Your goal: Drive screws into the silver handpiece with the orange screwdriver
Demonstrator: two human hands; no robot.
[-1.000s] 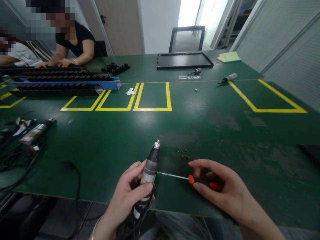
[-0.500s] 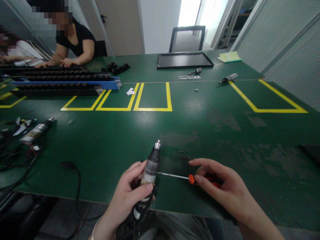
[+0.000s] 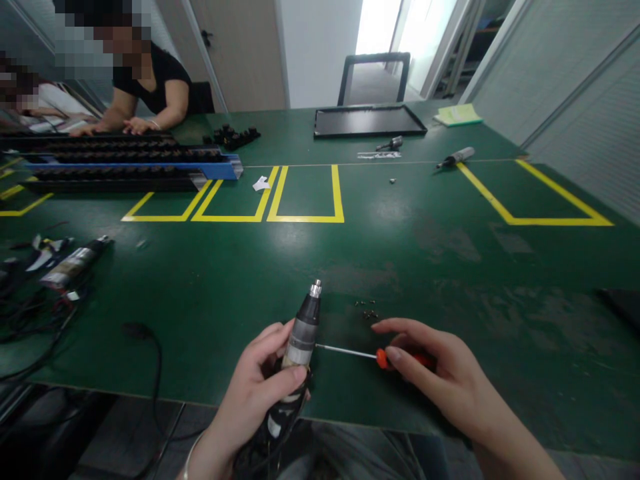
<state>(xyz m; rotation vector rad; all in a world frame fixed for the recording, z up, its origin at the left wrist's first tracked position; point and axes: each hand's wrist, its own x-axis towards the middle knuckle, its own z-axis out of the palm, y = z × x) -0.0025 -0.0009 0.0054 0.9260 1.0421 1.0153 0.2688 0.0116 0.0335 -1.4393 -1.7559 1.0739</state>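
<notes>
My left hand (image 3: 265, 383) is wrapped round an electric screwdriver (image 3: 303, 333), whose metal nose points up and away from me. My right hand (image 3: 435, 367) holds a hand screwdriver with a red and orange handle (image 3: 383, 359), its index finger stretched forward. The thin shaft (image 3: 345, 351) points left, and its tip is at the side of the electric screwdriver's body; whether it touches is too small to tell. Several small screws (image 3: 371, 315) lie on the green table (image 3: 225, 267) just beyond my right fingertips.
Another electric screwdriver (image 3: 75, 263) and tangled cables (image 3: 40, 333) lie at the left. Long black and blue rails (image 3: 150, 163) stand at the back left, near a person (image 3: 150, 93). A black tray (image 3: 370, 121), a grey tool (image 3: 456, 157) and yellow-green paper (image 3: 459, 115) are farther back.
My right hand has shifted slightly left with the red screwdriver. My left hand and the electric screwdriver are nearly unmoved.
</notes>
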